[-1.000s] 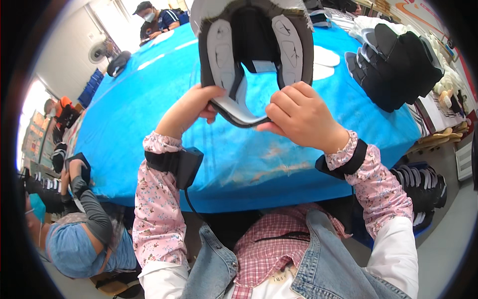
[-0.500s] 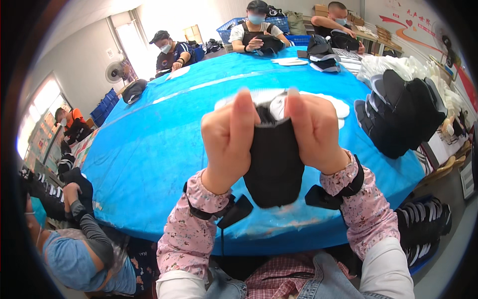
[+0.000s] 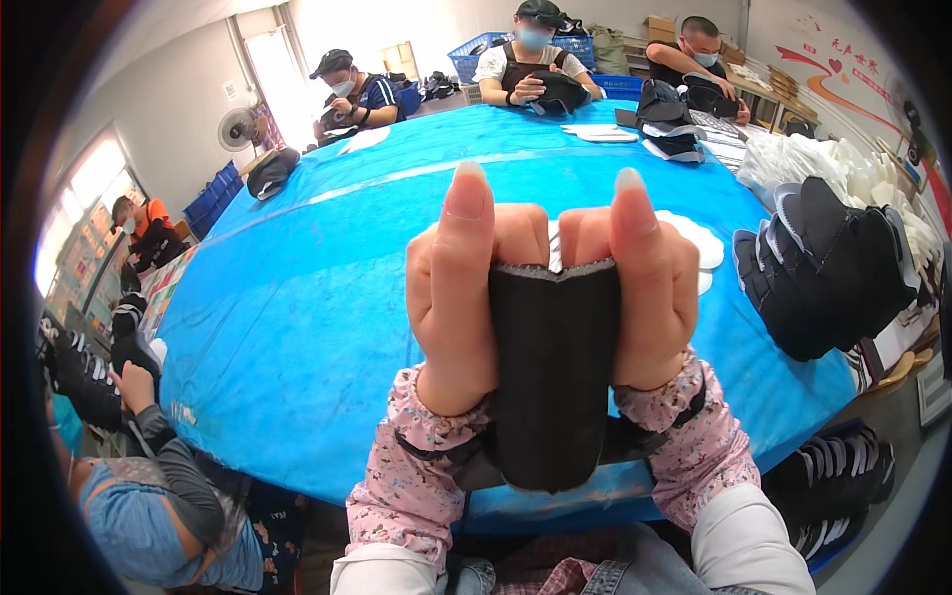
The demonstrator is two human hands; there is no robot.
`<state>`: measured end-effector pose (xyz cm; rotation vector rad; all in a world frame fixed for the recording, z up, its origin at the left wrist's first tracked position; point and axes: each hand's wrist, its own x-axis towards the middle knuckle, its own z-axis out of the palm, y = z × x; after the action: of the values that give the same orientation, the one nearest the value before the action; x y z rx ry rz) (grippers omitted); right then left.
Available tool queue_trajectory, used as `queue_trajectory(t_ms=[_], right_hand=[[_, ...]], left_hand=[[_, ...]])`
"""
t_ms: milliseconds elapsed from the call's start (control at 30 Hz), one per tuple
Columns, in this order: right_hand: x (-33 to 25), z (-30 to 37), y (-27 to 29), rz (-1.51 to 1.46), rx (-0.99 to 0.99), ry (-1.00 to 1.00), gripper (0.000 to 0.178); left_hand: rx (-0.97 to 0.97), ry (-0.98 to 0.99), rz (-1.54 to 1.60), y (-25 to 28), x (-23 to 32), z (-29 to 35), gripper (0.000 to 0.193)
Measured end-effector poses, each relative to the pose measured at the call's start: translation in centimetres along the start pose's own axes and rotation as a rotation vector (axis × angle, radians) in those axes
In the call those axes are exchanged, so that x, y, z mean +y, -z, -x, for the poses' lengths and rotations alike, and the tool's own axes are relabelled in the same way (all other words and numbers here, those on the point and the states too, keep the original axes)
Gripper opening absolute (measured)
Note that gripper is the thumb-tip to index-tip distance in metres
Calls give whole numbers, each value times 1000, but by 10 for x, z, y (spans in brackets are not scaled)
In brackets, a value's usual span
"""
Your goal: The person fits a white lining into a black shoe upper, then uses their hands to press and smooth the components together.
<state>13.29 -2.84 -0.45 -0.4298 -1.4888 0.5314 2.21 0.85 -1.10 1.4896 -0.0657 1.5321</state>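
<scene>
My left hand (image 3: 451,297) and my right hand (image 3: 650,288) hold a black fabric shoe upper (image 3: 550,387) between them, above the table. Each grips one side of its top edge with fingers curled over and thumb pointing up. The upper hangs down toward me, its rounded end lowest. A small notch shows at the middle of its rough edge; the far side and inside are hidden. Behind my right hand lie white insole-shaped pieces (image 3: 699,243), partly covered by it.
A blue-covered table (image 3: 317,297) spreads out ahead. At right stands a pile of black shoe uppers (image 3: 828,273), with white bags (image 3: 808,164) behind. More uppers (image 3: 833,471) fill a bin lower right. Several co-workers sit around; one person (image 3: 149,506) is close at left.
My hands have drawn the shoe upper nearer and lower, tilting it so its opening no longer shows. At the far left, a co-worker has raised both hands from the table with a dark piece.
</scene>
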Motion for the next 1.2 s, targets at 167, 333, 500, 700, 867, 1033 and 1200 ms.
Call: queue_trajectory(t_ms=[167,333,500,700,867,1033,1200], right_hand=[[-1,-6,11,67,-77,139,48],[10,-1,7,-278,-40,29,42],[15,-2,15,-380,-89,-59,47],[8,-10,26,-18,-94,-42,60],[-1,-10,18,155,-25,-103,67],[-10,-14,2,102,140,-26,69],[5,-15,20,156,1,-14,66]], left_hand=[[-20,61,206,-16,3,-2,59],[88,143,398,-30,4,3,58],[266,144,198,-40,10,2,57],[91,61,-113,-13,8,-1,53],[137,-84,-199,-10,6,-1,47],[21,-137,-203,-7,7,-3,44],[8,-110,-266,-10,15,-2,41]])
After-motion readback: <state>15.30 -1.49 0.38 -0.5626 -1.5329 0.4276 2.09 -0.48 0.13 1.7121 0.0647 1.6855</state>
